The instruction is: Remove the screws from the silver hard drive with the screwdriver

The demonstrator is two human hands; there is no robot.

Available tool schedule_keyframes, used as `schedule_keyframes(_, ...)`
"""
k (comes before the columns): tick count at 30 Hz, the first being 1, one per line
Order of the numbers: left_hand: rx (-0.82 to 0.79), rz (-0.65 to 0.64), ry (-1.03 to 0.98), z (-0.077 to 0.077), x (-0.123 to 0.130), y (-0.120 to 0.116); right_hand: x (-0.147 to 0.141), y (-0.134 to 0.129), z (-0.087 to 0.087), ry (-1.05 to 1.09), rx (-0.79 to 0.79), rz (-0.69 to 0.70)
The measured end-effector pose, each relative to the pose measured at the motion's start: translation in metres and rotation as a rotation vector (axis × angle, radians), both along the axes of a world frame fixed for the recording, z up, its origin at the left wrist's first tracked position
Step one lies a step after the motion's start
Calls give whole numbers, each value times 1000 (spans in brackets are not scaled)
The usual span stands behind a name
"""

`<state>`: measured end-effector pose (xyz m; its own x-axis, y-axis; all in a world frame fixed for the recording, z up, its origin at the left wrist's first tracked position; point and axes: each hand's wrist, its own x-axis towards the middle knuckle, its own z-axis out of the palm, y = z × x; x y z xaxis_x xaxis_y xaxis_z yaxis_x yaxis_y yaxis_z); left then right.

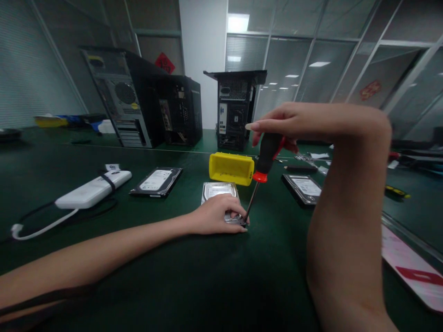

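A screwdriver (269,154) with a black and red handle stands tilted in my right hand (287,121), whose fingers are closed round the top of the handle. Its tip meets a small silver metal part (232,220) low on the table. My left hand (218,216) pinches that part between thumb and fingers, hiding most of it, so its exact kind does not show. Just behind my left hand lies a silver hard drive (220,188), partly covered by the hand. Beyond the drive a yellow plastic bin (231,168) lies tipped, its opening facing me.
Black hard drives lie at left (156,181) and right (304,188) on the green table (166,286). A white power strip (93,189) with its cable is farther left. Computer cases (121,97) stand at the back. A pink and white board (411,263) lies at right.
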<state>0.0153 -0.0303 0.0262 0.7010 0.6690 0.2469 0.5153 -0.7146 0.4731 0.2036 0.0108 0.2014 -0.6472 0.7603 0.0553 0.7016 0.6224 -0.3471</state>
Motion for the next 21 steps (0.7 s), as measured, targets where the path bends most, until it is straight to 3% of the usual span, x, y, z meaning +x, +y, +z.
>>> schedule_keyframes(4,-2,3,2,1,-1,0,-3,-2,-1,56,6,7)
schedule_keyframes(12,-23,9,0,1,-1,0,2,-8,1,53,-31,208)
schedule_keyframes(21,-43,16,12,4,0,-1,-1,-6,0,61,-15,212)
